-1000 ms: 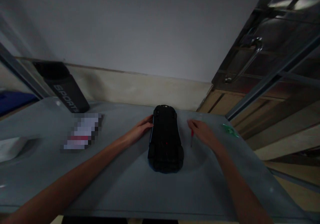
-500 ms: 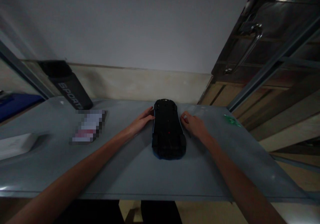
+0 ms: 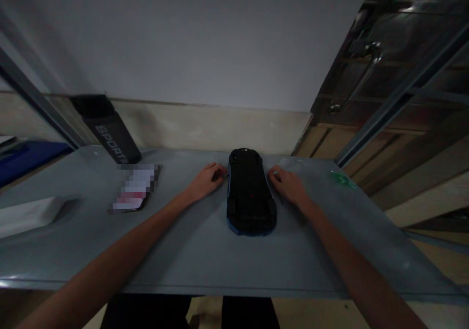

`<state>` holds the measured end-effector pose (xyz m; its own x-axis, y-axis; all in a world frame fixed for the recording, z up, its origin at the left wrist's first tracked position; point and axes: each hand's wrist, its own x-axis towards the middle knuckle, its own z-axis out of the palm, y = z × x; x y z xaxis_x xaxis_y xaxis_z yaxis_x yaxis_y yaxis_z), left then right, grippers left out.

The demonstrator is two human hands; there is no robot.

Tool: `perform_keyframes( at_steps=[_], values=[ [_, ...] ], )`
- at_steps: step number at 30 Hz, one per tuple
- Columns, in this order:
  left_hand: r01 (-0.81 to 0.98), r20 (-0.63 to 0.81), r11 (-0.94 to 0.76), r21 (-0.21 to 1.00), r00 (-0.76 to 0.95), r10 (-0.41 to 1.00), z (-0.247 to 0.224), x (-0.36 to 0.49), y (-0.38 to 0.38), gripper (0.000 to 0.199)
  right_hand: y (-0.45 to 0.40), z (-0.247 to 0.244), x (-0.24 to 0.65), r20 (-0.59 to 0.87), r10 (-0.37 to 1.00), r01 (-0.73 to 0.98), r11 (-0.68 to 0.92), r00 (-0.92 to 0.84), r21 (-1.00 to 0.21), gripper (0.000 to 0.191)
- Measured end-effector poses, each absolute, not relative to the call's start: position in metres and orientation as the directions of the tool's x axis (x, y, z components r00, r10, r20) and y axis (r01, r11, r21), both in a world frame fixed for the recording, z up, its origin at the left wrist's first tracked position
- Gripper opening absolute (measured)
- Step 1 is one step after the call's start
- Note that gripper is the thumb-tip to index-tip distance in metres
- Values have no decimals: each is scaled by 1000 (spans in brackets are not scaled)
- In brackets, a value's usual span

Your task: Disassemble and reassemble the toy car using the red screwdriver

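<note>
A toy car lies upside down on the grey table, its black underside facing up and blue body showing along the edges. My left hand is at the car's left side, thumb and fingers curled together in a pinch by the edge. Whatever sits between those fingertips is too small and dark to name. On the opposite side, my right hand rests close to the car with its fingers curled in. A thin dark sliver shows beneath that hand, but I cannot tell what it is.
Toward the left stand a black bottle marked SPORT, a blurred-out phone-like item and a white box-shaped object. Some green crinkled plastic lies at the right. A wall borders the back of the table.
My left hand's fingers, stretched along the car's side before, have curled into a pinch. My right hand stays beside the car with little change. The whole view has shifted slightly.
</note>
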<state>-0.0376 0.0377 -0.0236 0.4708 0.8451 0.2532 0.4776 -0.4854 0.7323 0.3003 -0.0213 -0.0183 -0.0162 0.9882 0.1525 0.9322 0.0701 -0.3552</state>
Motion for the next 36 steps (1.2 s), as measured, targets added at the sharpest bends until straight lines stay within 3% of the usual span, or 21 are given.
perform_keyframes(
  at_steps=[22,36],
  values=[
    [565,286,-581,585,527,800,-27,-36,39,16,-18,-17,301,146,988,927,100,-50,-362,20],
    [565,296,-590,577,528,796,-31,-37,40,15,-19,-16,297,162,985,936,109,-57,-335,23]
  ],
)
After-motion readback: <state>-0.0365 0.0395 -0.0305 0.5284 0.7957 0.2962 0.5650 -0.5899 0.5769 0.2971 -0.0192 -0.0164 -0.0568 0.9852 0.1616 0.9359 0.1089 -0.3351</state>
